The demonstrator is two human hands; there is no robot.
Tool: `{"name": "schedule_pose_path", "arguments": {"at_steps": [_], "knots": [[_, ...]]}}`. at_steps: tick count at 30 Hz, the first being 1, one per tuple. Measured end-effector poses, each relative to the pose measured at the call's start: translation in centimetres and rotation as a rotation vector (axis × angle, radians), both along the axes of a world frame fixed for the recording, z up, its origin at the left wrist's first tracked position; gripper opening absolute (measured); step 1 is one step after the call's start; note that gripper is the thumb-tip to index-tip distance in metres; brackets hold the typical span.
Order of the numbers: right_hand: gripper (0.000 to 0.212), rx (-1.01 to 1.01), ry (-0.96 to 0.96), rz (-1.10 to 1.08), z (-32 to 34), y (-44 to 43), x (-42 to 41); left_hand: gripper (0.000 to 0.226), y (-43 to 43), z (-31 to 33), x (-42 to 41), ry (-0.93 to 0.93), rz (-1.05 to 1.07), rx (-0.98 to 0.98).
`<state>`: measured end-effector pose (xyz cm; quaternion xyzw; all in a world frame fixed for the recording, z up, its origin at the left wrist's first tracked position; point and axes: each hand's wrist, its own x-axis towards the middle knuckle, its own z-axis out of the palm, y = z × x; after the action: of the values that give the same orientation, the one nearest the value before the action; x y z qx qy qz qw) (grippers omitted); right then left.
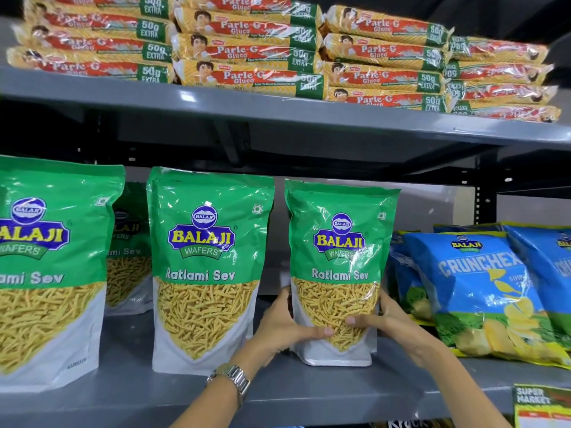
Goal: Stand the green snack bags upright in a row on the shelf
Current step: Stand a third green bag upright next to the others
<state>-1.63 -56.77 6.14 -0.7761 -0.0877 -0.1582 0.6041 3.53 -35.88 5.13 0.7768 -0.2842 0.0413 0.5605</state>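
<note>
Three green Ratlami Sev bags stand upright along the front of the grey shelf point(278, 393). The left bag point(49, 267) is partly cut off by the frame edge. The middle bag point(207, 267) stands free. The right bag point(340, 257) is held at its lower part by both hands. My left hand point(287, 325) grips its left side, thumb across the front. My right hand point(392, 325) grips its right side. A further green bag point(128, 251) stands behind, between the left and middle bags, mostly hidden.
Blue Crunchex chip bags point(475, 291) lean back just right of the held bag. Stacked Parle-G biscuit packs point(247, 50) fill the upper shelf point(216, 109). A supermarket price tag point(540, 406) hangs at the shelf's front right edge. A metal watch point(231, 381) is on my left wrist.
</note>
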Motion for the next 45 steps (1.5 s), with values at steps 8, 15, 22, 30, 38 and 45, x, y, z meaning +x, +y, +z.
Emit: {"name": "schedule_pose_path", "arguments": {"at_steps": [8,15,22,30,38,45], "knots": [[0.092,-0.018,0.020,-0.001,-0.6,-0.6,-1.6,0.132,0.3,-0.2,-1.6,-0.033,0.053,0.069],[0.092,-0.032,0.018,0.007,-0.5,-0.8,-3.2,0.137,0.4,-0.4,-2.9,-0.030,0.059,0.107],[0.087,-0.032,0.001,-0.006,-0.6,-0.7,-3.6,0.135,0.4,-0.4,-3.5,-0.042,0.050,0.108],[0.086,0.019,-0.031,-0.030,-1.2,-0.3,-3.6,0.129,0.2,-0.6,-3.6,-0.032,0.045,0.102],[0.069,0.108,-0.090,-0.037,-2.1,0.2,-3.8,0.104,0.0,-0.9,-3.7,-0.107,0.034,0.059],[0.078,0.197,-0.476,-0.515,-3.5,3.4,-6.1,0.087,3.5,-1.7,-7.1,-0.357,0.110,-0.262]]}}
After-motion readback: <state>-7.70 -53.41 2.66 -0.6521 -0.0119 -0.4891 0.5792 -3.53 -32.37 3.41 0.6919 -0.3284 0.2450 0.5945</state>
